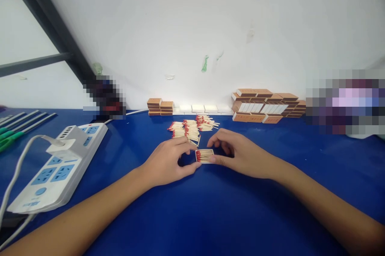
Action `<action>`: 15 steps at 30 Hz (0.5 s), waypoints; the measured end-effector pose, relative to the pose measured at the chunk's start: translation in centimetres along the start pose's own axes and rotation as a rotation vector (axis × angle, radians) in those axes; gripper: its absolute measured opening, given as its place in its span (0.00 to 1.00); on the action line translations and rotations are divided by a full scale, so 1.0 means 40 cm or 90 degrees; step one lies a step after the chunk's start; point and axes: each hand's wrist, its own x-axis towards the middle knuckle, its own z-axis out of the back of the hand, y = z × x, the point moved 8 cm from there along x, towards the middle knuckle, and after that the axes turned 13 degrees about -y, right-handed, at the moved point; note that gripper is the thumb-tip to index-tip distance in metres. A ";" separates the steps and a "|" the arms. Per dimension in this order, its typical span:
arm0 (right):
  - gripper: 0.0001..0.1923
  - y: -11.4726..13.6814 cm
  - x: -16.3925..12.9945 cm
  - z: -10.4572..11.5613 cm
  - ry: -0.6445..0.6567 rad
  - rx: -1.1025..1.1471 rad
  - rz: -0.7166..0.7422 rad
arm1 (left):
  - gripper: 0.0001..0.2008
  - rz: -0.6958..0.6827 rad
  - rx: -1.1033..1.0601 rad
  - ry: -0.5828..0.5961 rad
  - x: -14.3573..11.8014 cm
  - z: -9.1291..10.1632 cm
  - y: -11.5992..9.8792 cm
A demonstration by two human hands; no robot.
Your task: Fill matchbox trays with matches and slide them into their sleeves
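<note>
A small open matchbox tray (205, 155) filled with red-tipped matches lies on the blue table (210, 216), held between both hands. My left hand (167, 163) pinches its left end with thumb and fingers. My right hand (237, 152) holds its right end, fingers curled over the far side. Just behind the tray lie loose heaps of red-tipped matches (192, 126).
By the wall stand a small stack of brown matchboxes (160, 107), a row of white inner trays (198, 108) and a larger pile of boxes (269, 105). At the left lie a white power strip with a plug (60, 163) and green-handled tools (15, 127).
</note>
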 end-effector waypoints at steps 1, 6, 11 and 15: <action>0.21 0.006 -0.005 -0.001 0.018 -0.007 0.002 | 0.14 0.003 0.003 0.000 -0.001 0.000 0.002; 0.18 0.013 -0.015 0.002 0.044 -0.031 -0.003 | 0.19 0.011 0.010 0.009 0.002 0.007 0.008; 0.15 0.000 -0.009 0.007 0.034 -0.023 -0.003 | 0.16 0.019 0.057 -0.178 0.065 0.150 0.038; 0.15 -0.003 -0.006 0.015 0.030 -0.013 0.009 | 0.13 0.034 0.147 -0.325 0.107 0.262 0.070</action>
